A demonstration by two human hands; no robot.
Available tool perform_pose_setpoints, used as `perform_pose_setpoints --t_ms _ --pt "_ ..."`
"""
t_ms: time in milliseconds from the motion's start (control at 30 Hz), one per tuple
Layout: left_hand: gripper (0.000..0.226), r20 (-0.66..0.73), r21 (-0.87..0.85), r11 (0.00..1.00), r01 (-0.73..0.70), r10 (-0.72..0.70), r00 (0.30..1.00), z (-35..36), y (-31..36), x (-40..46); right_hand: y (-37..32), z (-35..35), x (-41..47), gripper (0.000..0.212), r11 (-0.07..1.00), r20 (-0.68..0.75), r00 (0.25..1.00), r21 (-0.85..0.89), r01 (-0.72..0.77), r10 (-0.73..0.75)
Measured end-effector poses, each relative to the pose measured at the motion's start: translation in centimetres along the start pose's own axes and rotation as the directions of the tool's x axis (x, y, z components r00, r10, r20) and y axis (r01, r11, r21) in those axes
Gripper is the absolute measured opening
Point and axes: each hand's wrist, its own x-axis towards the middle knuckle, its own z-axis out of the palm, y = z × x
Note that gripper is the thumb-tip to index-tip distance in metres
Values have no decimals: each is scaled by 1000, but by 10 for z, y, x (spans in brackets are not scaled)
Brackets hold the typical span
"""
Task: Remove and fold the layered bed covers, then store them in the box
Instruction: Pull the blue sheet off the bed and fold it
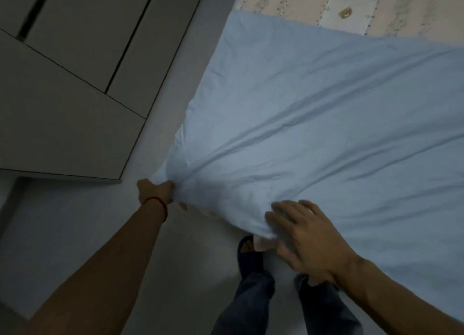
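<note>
a pale blue sheet (313, 123) lay spread over the bed, covering most of the right side of the view. past its far edge a pinkish patterned cover (326, 5) showed underneath, with small round motifs on a lighter stripe. the near corner of the blue sheet was pulled off the bed edge toward the person, and creases ran out from that corner across the cloth.

the left hand (155, 191) was clenched around the bunched corner of the blue sheet, fingers buried in the fabric, arm stretched out straight. a thin red string (160, 204) circled that wrist. the right hand (303, 236) was near the sheet's front edge, just to the right of the gathered corner, with its fingers spread and fairly straight; they lay against the cloth and were blurred, and it was not gripping anything that could be seen.

below the hands, the person's legs in dark trousers (251, 302) and two dark slippers (248, 257) stood on a light grey floor (75, 246), close against the bed. to the left, grey cabinet doors (75, 71) filled the upper corner, well apart from the bed, with a strip of floor between.
</note>
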Motion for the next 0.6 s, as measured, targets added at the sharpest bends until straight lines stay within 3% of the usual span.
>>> perform_pose_setpoints --t_ms 67,100,167,267,333,400,500,600 --pt "76 -184 344 923 -173 247 951 10 31 -15 23 -15 28 56 987 -151 977 82 -138 149" --pt "73 -167 459 825 -330 445 880 19 51 -27 41 -24 48 63 967 -207 945 40 -252 254" --pt "71 104 505 566 -651 709 698 43 98 -50 77 -33 89 82 872 -170 869 -81 -482 465" --pt "74 545 444 235 -865 695 469 100 162 -59 109 -32 134 115 677 85 673 -48 -734 735" --pt "79 698 459 44 -887 600 391 144 210 -55 113 -28 154 124 621 154 607 -64 -781 780" --pt "87 765 492 -47 -869 500 406 178 245 -45 113 -24 162 126 604 199 582 -70 -794 789" --pt "109 792 566 -38 -824 305 529 218 279 -31 119 -26 172 127 569 242 536 -95 -817 809" --pt "123 787 601 -53 -797 214 579 238 298 -34 121 -20 180 130 551 248 509 -143 -822 824"
